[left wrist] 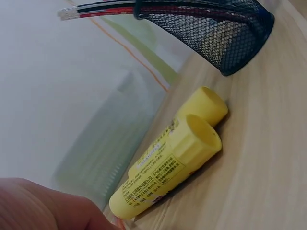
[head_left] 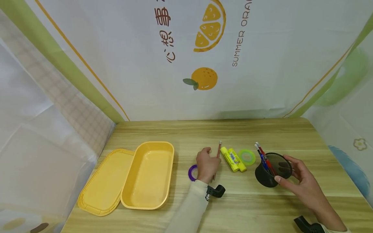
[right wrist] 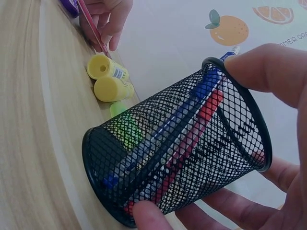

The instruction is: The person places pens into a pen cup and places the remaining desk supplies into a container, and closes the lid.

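My right hand (head_left: pixel 306 184) grips a black mesh pen holder (right wrist: pixel 177 143), one digit over its rim and others along its wall. The holder leans, with a blue pen (right wrist: pixel 158 129), a red pen (right wrist: pixel 192 134) and white-tipped pencils (head_left: pixel 257 145) inside. At the middle of the table, my left hand (head_left: pixel 207 164) reaches down over a red pencil (head_left: pixel 219 149), fingertips right at it; I cannot tell whether they pinch it. Two yellow glue sticks (left wrist: pixel 165 165) lie side by side just right of that hand. A purple tape roll (head_left: pixel 191 173) lies partly hidden beneath the left hand.
A green tape roll (head_left: pixel 247 157) lies between the glue sticks and the pen holder. To the left stands a yellow box (head_left: pixel 145 181), overlapping its yellow lid (head_left: pixel 102 191). A printed white cloth (head_left: pixel 186 103) hangs along the table's back edge.
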